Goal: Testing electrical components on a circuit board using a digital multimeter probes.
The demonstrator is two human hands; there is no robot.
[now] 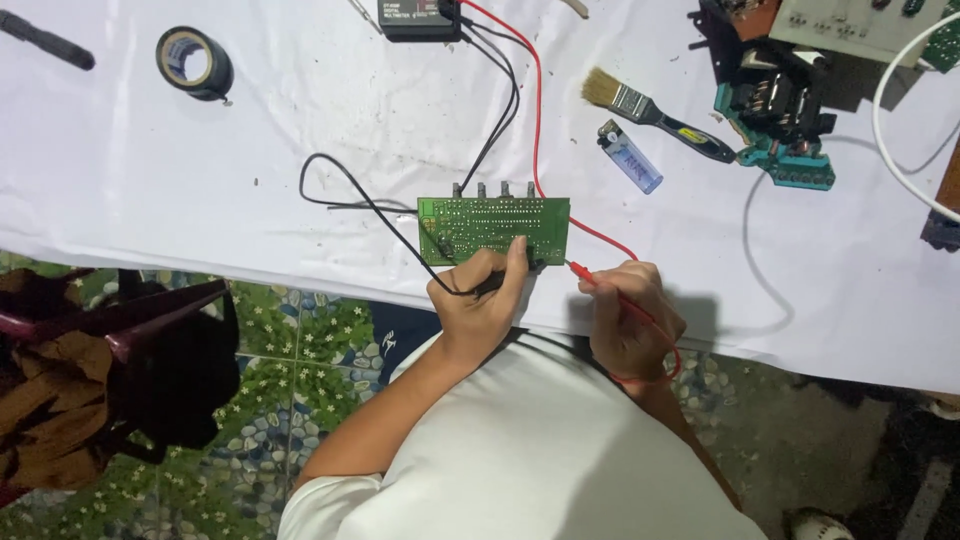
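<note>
My left hand [480,305] has its grip clenched on the black probe [497,282], the tip pressed to the near edge of the green circuit board [494,225]. My right hand [628,320] pinches the red probe [582,273], its tip just beside the board's right corner. The board lies flat near the front edge of the white surface [250,180], four knobs along its far side. Red and black leads run up to the dark multimeter [420,18] at the top edge. To the right lie a paintbrush [650,112] and a blue lighter [630,157]; far left, a roll of black tape [193,62] with a pale inner label.
</note>
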